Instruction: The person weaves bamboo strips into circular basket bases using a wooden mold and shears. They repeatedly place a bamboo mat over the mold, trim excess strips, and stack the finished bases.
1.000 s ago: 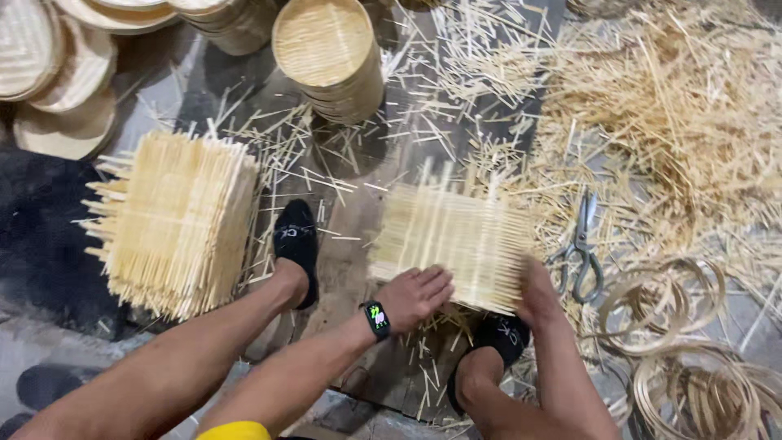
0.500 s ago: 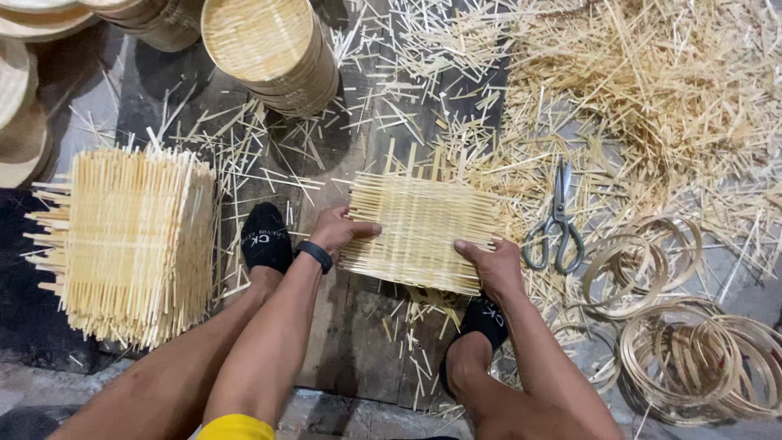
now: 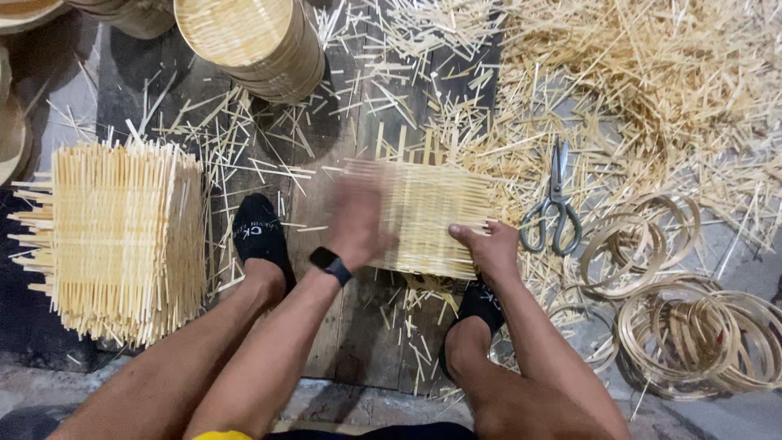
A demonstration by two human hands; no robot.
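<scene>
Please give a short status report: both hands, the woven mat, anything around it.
Left hand blurred, on woven bamboo mat. Right hand grips mat's near right edge. Scissors lie right; loose splints all around.

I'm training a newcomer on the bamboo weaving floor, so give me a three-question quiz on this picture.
1. True or false: the scissors lie to the right of the woven bamboo mat.
2. Which hand grips the mat's lower right corner? A) left hand B) right hand C) neither
3. Fill in: the tall stack of woven mats stands beside the person's ___ foot.

Key
1. True; they lie on the floor, apart from the mat.
2. B; the left hand is blurred over the mat's left part.
3. left
</scene>
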